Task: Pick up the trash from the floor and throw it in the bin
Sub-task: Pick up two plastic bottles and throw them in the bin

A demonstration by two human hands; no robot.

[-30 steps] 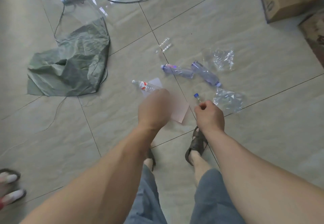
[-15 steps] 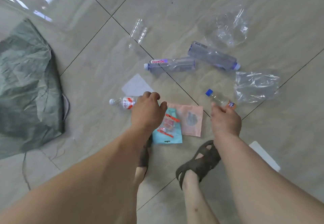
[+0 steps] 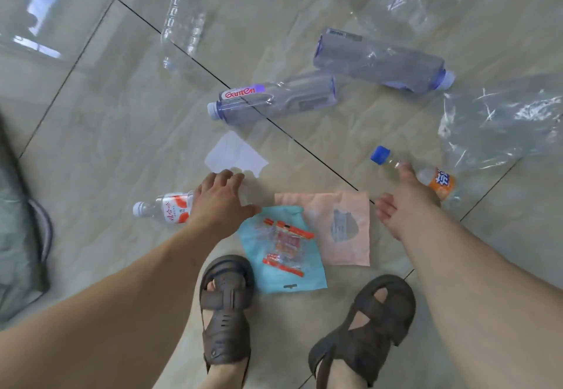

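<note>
so, hands first.
left hand: my left hand point(image 3: 221, 202) is spread, fingers loose, holding nothing, over the small red-label bottle point(image 3: 166, 208), which lies on the floor point(image 3: 91, 151).
right hand: my right hand point(image 3: 406, 202) is open too, fingers reaching to the orange-label bottle point(image 3: 426, 176) with the blue cap; whether they touch it i cannot tell.
change: a second ago both hands were curled and higher up; now they have opened and dropped close to the floor, and the litter fills far more of the view. i judge that means two pickups at once are about to start, nothing lifted yet.
trash nearby: a blue packet point(image 3: 283, 251) and a pink packet point(image 3: 338, 227) lie just ahead of my sandals point(image 3: 227, 309), a white scrap point(image 3: 234, 154) beyond the left hand.
further out: two purple-tinted bottles point(image 3: 274, 97), a clear crushed bottle point(image 3: 179, 29), crumpled clear plastic point(image 3: 499, 126).
containers: no bin is in view; a green sack point(image 3: 18, 251) lies flat at the left edge, contents hidden. the bottles look empty.
</note>
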